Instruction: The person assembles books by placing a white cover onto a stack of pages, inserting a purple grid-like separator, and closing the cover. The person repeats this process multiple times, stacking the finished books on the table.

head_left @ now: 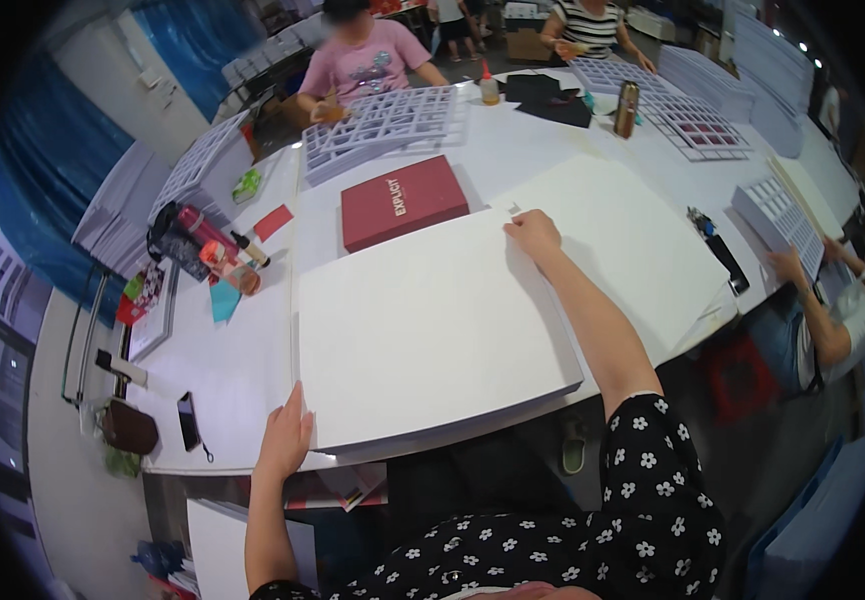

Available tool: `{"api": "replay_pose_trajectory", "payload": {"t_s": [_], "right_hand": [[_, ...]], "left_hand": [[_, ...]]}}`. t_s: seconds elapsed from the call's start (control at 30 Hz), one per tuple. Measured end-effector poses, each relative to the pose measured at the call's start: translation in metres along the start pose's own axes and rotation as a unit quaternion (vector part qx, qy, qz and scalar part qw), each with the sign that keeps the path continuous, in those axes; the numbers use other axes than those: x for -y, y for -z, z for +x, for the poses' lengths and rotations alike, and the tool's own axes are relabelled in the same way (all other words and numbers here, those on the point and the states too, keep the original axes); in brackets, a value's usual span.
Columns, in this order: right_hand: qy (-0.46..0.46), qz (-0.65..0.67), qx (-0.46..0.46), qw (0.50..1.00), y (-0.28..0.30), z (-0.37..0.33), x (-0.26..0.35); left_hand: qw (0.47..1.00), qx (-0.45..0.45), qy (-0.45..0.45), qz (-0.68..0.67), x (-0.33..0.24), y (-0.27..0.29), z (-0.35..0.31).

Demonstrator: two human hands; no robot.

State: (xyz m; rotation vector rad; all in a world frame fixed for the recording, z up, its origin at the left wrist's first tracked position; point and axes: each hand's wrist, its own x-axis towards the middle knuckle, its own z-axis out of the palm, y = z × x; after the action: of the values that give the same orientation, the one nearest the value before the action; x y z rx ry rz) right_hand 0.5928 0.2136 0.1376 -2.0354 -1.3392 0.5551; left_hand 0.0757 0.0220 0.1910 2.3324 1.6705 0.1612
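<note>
A broad, smooth white worktable (238, 400), its edges bent by the lens, fills most of the view, in a room with glossy, pleated blue curtains (48, 200) and a pale wall (63, 470) on the left. Two seated co-workers, one in a pink T-shirt (368, 65) and one in a black-and-white striped top (593, 30), are across the table; another person's arms reach in at the right. The large, flat white rectangular slab (433, 330), matt on top with a thick greyish side, lies at the near edge of the table. The left hand (285, 435) touches its near left corner, index finger stretched along the side; whether the fingers clamp it, I cannot tell. The right hand (535, 235) is at the far right corner, fingers curled together, though their grip is hidden. Just beyond lies a flat dark-red box (403, 203) with crisp edges, then latticed white compartment trays (383, 128). A cylindrical bronze metallic flask (627, 110) stands farther right; a translucent pinkish-orange bottle (230, 268) is on the left, and a dark, slim phone (189, 420) lies nearer.
</note>
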Motion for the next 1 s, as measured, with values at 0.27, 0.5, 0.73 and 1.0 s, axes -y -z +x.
{"api": "replay_pose_trajectory", "payload": {"t_s": [0.27, 0.5, 0.73, 1.0], "right_hand": [[0.162, -0.098, -0.014, 0.982, -0.001, 0.017, -0.019], [0.151, -0.461, 0.0, 0.875, -0.018, -0.016, 0.071], [0.366, -0.345, 0.148, 0.851, -0.15, -0.08, 0.186], [0.443, -0.305, 0.169, 0.826, -0.219, -0.093, 0.252]], "left_hand": [[0.986, 0.004, 0.013, -0.165, 0.012, -0.015, 0.0], [0.964, 0.008, 0.017, -0.265, 0.023, -0.016, -0.01], [0.949, -0.011, 0.024, -0.315, 0.029, -0.028, -0.013], [0.933, -0.042, -0.003, -0.356, 0.029, -0.035, -0.009]]}}
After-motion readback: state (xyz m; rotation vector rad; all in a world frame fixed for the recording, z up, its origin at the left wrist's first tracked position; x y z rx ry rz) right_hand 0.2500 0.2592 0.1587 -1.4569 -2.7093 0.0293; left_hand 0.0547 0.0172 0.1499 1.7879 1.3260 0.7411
